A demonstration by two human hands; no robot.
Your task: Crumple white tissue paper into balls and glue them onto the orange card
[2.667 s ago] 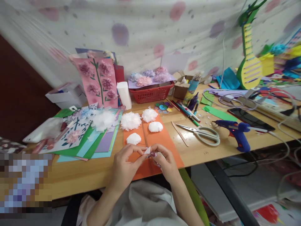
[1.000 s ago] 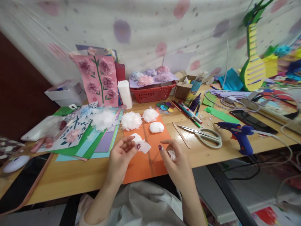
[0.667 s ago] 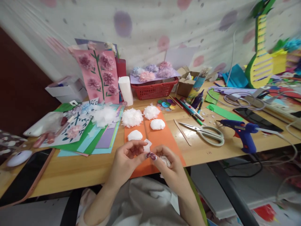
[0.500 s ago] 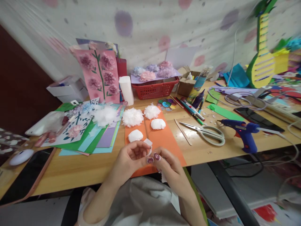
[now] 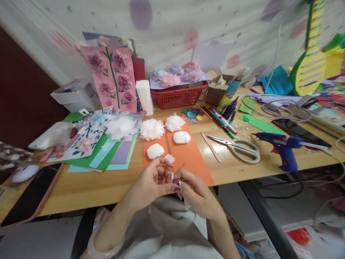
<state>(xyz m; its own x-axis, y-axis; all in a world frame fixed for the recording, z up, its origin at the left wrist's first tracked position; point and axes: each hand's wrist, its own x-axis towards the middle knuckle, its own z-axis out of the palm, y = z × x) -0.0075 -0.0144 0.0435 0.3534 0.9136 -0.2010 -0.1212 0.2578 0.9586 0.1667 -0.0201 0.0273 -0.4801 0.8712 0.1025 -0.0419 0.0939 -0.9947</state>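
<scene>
My left hand (image 5: 155, 181) and my right hand (image 5: 195, 192) meet at their fingertips over the front edge of the orange sheet (image 5: 191, 158). Between them they pinch a small twisted piece of white paper (image 5: 172, 176). More thin white paper hangs below my right hand. A small white paper square (image 5: 169, 158) shows just beyond my left fingers. On the orange sheet lie two fluffy white paper flowers (image 5: 152, 129) at the back and two smooth white pads (image 5: 155, 151), (image 5: 182, 137) nearer me.
Right of the sheet are a wooden stick (image 5: 211, 146), scissors (image 5: 234, 146), pens (image 5: 221, 122) and a blue glue gun (image 5: 283, 147). Coloured papers (image 5: 121, 154) and a phone (image 5: 29, 194) lie left. A red basket (image 5: 179, 97) stands behind.
The camera view has shifted slightly. The white paper between my fingertips now looks narrower and twisted, and the small square shows apart from it, beyond my left fingers.
</scene>
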